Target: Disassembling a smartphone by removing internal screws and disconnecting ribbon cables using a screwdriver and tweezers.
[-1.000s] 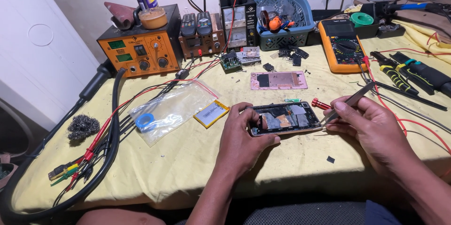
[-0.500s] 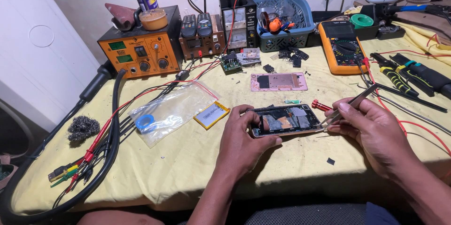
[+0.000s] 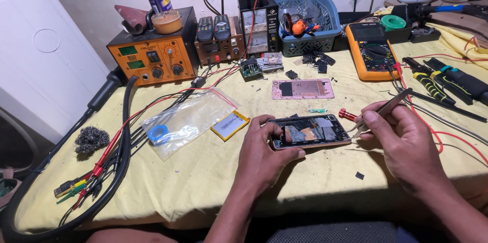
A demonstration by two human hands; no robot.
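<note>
Left hand (image 3: 264,149) grips an opened phone (image 3: 309,132); right hand (image 3: 401,139) pinches tweezers (image 3: 378,112).
Flat on the yellow worktop (image 3: 325,182), the phone faces tweezer tips seemingly touching its right end; a pink back cover (image 3: 303,89) lies beyond.

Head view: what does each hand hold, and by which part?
Left hand grips the opened phone by its left end. Right hand pinches metal tweezers near the middle.
</note>
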